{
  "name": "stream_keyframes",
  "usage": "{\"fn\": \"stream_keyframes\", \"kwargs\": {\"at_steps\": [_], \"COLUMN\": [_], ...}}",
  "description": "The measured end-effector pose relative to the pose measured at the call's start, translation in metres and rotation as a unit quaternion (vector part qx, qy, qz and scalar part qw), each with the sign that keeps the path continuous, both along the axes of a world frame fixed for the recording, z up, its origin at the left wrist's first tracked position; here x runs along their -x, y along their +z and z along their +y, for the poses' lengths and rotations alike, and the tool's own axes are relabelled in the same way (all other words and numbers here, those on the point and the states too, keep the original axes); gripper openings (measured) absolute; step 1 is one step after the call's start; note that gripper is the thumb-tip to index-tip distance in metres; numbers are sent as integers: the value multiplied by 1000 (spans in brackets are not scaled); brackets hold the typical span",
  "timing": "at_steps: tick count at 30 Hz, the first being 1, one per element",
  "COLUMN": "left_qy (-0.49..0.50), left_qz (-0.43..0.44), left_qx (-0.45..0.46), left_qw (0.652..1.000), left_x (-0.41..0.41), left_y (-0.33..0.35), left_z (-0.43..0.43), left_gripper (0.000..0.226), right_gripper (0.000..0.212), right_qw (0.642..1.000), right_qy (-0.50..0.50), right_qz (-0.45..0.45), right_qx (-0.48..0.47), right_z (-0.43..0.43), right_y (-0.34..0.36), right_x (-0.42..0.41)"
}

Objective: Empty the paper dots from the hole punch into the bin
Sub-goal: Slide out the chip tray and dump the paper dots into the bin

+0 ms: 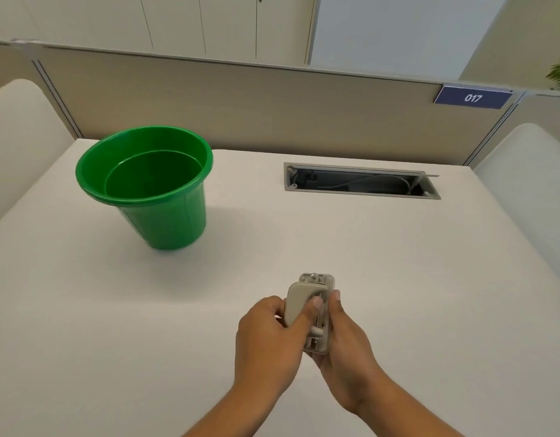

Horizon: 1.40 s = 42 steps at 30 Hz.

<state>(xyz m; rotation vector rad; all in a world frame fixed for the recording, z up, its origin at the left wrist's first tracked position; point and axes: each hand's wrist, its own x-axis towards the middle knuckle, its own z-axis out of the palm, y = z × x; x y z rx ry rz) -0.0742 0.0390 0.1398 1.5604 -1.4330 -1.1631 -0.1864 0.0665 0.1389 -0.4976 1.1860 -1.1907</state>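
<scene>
A head-worn camera looks down on a white desk (pixel 398 279). In the lower centre of the frame, two bare hands hold a beige hole punch (pixel 310 307) between them, just above or on the desk; which one cannot be told. The left hand (pixel 269 339) wraps the punch's left side, its thumb pressed across the top lever. The right hand (pixel 345 345) cups the right side and underside, its fingertips curled onto the right edge. Both hands are closed around the punch. The punch points away from the person, its metal hinge parts showing at the far end and along the right side.

In the upper left of the frame, well apart from the hands, a green bin (pixel 152 187) stands upright on the desk, its mouth open and its inside looking bare.

Right of centre, a grey cable slot (pixel 360 181) is sunk into the desk, with a cable visible inside. Behind the desk runs a beige partition (pixel 241 99) bearing a blue sign (pixel 472 96) reading 017 at the upper right.
</scene>
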Motion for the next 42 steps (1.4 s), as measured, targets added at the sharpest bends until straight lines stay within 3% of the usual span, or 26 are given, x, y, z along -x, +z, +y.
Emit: {"fn": "stream_keyframes", "kwargs": {"at_steps": [7, 11, 21, 42], "left_qy": [19, 12, -40, -35], "left_qz": [-68, -45, 64, 146], "left_qx": [114, 143, 98, 61], "left_qw": [991, 989, 992, 987], "left_x": [-8, -14, -18, -23], "left_y": [15, 25, 28, 33], "left_z": [3, -3, -5, -12], "left_gripper": [54, 46, 42, 31], "right_gripper": [52, 53, 50, 48], "right_qw": [1000, 998, 987, 971], "right_qy": [10, 31, 46, 76], "right_qz": [-11, -60, -151, -220], "right_qx": [18, 10, -25, -52], "right_z": [-7, -9, -14, -22], "right_y": [17, 24, 25, 29], "right_x": [-11, -16, -14, -15]}}
